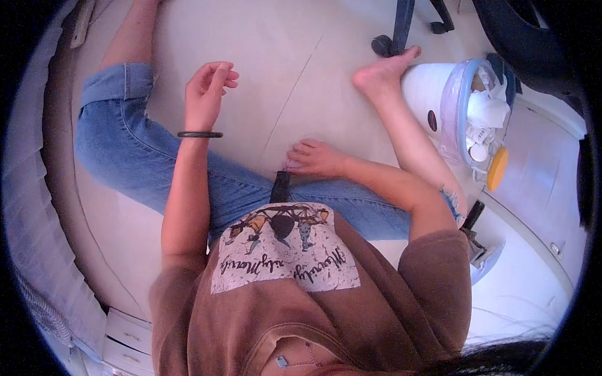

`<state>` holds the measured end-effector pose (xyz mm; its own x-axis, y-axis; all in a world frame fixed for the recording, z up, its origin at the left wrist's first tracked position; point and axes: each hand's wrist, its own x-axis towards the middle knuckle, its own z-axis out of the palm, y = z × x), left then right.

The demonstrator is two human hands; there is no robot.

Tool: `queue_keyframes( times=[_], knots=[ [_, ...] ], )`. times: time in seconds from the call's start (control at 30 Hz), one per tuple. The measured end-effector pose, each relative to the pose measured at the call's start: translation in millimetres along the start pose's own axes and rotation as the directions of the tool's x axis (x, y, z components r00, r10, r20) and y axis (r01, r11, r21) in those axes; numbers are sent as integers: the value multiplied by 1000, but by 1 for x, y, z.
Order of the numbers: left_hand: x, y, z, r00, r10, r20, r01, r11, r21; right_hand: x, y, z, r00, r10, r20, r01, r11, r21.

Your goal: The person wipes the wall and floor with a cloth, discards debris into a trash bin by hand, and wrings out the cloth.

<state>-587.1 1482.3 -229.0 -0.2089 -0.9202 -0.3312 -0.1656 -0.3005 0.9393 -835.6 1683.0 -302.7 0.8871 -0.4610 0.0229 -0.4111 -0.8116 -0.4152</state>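
My left hand [210,94], with a dark bracelet [200,135] at the wrist, is raised at the upper left. Its fingers are curled in near the thumb, and I cannot make out anything between them. Over the jeans [244,182], near the middle, my right hand [313,158] has its fingers bent and close together. Its fingertips are beside the upper end of a black strap-like piece [280,187], which runs down to the hem of the brown shirt [382,307]. Whatever these fingers hold, if anything, is too faint to tell.
A white bin [429,94] full of waste stands at the right beside a bare foot [385,72]. Chair casters [381,45] are at the top right. White drawers [128,332] stand at the lower left, below a pale curtain [44,207]. A yellow round lid [497,169] lies by the bin.
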Motion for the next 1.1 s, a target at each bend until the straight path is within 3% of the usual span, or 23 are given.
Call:
queue_keyframes(
  times=[0.2, 0.3, 0.4, 0.5, 0.6, 0.63, 0.67, 0.73, 0.8, 0.9, 1.0, 1.1],
  knots=[
    [-1, -2, 1, 1000, 12, -10, -13, 997, -74, -3, 3, -1, 994, 48, 94, -53, 998, 47],
    [-2, -4, 1, 1000, 23, -8, -24, 997, -73, -8, 3, -9, 978, 181, 103, -189, 980, 68],
    [-3, -2, 0, 1000, 10, -1, -10, 999, -44, -22, 14, -44, 879, 343, 331, -310, 939, -148],
    [-3, -1, 1, 1000, 26, 14, -25, 998, -53, -61, 29, -55, 842, 510, 178, -449, 844, -294],
    [-4, 0, 2, 1000, 15, 13, -14, 999, -43, -50, 31, -107, 580, 771, 265, -787, 614, -63],
    [-4, -2, 1, 1000, 14, 19, -13, 999, -36, -43, 36, -130, 462, 798, 386, -887, 408, 217],
    [-3, -3, 1, 1000, 14, 25, -13, 1000, -28, -38, 45, -153, 368, 769, 523, -888, 124, 442],
    [-2, -4, 2, 999, 19, 38, -19, 1000, -7, -47, 54, -163, 359, 743, 565, -660, -226, 716],
    [-2, -2, 3, 998, 28, 50, -28, 999, 15, -69, 56, -156, 395, 848, 354, -339, -224, 914],
    [-3, -3, 6, 998, 13, 66, -14, 1000, 14, -82, 47, -160, 379, 902, 205, 66, -247, 967],
    [-6, -1, 9, 998, 34, 57, -34, 999, -4, -78, 21, -182, 222, 970, 103, 168, -143, 975],
    [-8, 1, 14, 995, 30, 91, -32, 999, 26, -100, 0, -186, 171, 985, -28, 358, -36, 933]
  ],
)
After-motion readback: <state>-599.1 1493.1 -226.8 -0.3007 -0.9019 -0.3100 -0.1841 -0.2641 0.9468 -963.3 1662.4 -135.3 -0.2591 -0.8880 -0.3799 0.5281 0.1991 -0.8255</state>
